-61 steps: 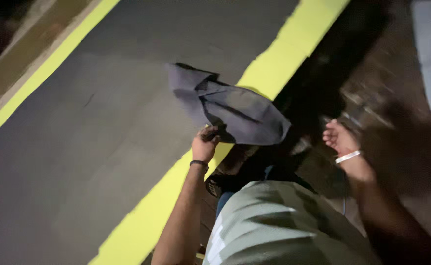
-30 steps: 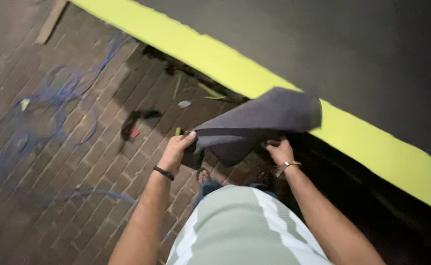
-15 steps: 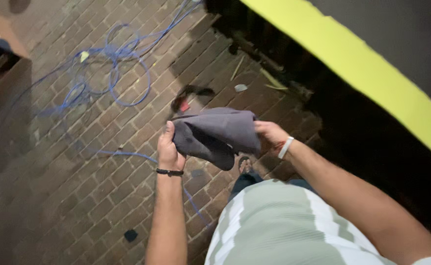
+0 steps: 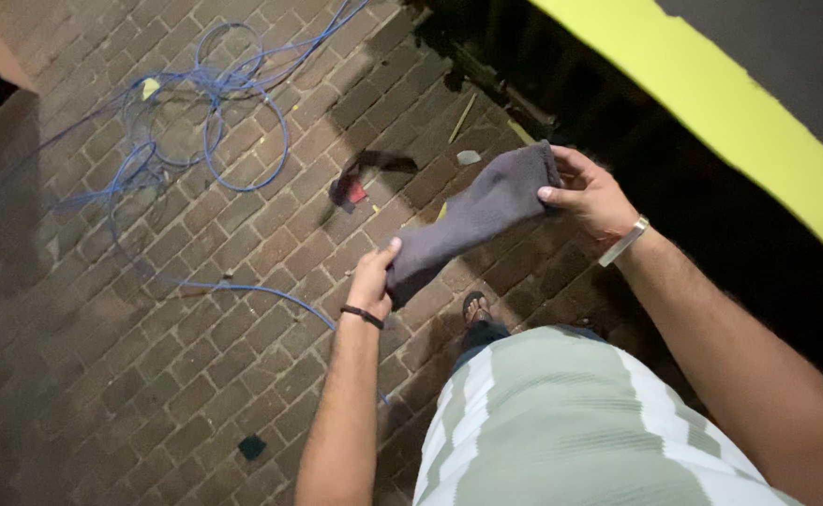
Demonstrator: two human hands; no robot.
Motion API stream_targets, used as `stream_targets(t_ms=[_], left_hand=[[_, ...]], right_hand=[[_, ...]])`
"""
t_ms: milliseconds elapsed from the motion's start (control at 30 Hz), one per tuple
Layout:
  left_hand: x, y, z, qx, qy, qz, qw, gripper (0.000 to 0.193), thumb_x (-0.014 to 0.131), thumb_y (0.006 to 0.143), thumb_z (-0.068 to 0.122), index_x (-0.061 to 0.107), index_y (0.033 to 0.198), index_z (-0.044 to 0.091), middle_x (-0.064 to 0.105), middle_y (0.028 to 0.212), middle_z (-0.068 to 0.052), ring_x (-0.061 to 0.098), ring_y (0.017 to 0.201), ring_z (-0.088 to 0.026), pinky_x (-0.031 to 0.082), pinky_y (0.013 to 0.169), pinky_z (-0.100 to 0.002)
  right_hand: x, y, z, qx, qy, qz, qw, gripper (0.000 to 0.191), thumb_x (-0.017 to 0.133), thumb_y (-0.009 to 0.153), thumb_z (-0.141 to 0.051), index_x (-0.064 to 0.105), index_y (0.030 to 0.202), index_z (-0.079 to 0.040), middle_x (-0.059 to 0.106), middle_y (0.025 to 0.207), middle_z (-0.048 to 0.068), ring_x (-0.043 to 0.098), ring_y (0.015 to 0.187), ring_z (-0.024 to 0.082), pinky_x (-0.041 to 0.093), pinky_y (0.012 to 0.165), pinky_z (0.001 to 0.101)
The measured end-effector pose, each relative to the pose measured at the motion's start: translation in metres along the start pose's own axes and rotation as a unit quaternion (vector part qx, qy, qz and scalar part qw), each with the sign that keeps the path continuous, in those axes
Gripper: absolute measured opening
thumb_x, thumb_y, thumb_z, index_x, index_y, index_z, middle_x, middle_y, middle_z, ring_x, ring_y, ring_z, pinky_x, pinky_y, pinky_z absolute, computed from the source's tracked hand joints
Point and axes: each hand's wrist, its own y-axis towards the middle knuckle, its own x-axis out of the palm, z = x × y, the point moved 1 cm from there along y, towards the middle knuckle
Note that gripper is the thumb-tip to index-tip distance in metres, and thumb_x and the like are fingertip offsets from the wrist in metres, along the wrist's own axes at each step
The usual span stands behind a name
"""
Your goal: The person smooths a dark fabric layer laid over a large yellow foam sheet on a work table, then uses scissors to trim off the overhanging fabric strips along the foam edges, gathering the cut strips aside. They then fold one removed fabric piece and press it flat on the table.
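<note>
Over a dim brick floor (image 4: 196, 365), a folded grey cloth (image 4: 472, 220) is stretched between both hands. The left hand (image 4: 374, 276) pinches its lower end, the right hand (image 4: 590, 197) its upper end. A loose pinch could drop it. A coiled blue cable (image 4: 210, 122) lies well apart; the small red object (image 4: 355, 192) is unclear.
</note>
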Motion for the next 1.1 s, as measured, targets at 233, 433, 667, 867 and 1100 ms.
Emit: stream_targets(t_ms=[233,433,667,867,1100], left_hand=[[0.041,0.028,0.069,0.124,0.017,-0.165,0.978,0.029,0.073,0.089,0.01,0.07,0.116,0.001,0.075,0.109,-0.008,0.072,0.097,-0.019,0.057,0.091,-0.036],[0.123,0.047,0.122,0.097,0.115,-0.167,0.974,0.023,0.068,0.106,0.019,0.07,0.112,-0.003,0.074,0.101,-0.007,0.068,0.088,-0.018,0.055,0.082,-0.032],[0.232,0.106,0.182,0.188,0.223,-0.126,0.948,0.025,0.069,0.095,0.014,0.074,0.116,0.0,0.075,0.101,-0.003,0.069,0.087,-0.012,0.057,0.08,-0.029],[0.359,0.176,0.276,0.257,0.133,-0.125,0.949,0.018,0.071,0.095,0.012,0.074,0.11,0.002,0.074,0.095,-0.004,0.068,0.082,-0.015,0.057,0.074,-0.032],[0.469,0.186,0.344,0.429,0.078,-0.204,0.877,0.017,0.074,0.096,0.007,0.075,0.111,0.0,0.077,0.1,-0.007,0.071,0.091,-0.015,0.059,0.086,-0.031]], right_hand=[[-0.027,-0.007,-0.047,0.038,0.015,0.092,0.995,0.029,0.066,0.098,0.002,0.067,0.127,-0.001,0.071,0.11,0.004,0.067,0.097,0.014,0.056,0.09,0.0312],[-0.059,0.006,-0.095,0.012,-0.062,0.184,0.981,0.021,0.059,0.103,-0.01,0.07,0.12,-0.006,0.073,0.104,0.0,0.067,0.09,0.01,0.055,0.087,0.0284],[-0.132,0.095,-0.16,-0.049,-0.077,0.213,0.973,0.018,0.063,0.106,-0.018,0.07,0.106,-0.002,0.072,0.09,0.001,0.068,0.081,0.012,0.058,0.083,0.0299],[-0.205,0.238,-0.255,-0.079,-0.138,0.289,0.944,0.028,0.065,0.108,-0.034,0.074,0.107,-0.008,0.06,0.074,0.0,0.045,0.054,0.01,0.036,0.049,0.0292],[-0.255,0.282,-0.366,-0.286,-0.007,0.091,0.954,0.016,0.069,0.106,-0.02,0.073,0.107,-0.004,0.066,0.083,0.003,0.057,0.064,0.014,0.048,0.056,0.0311]])
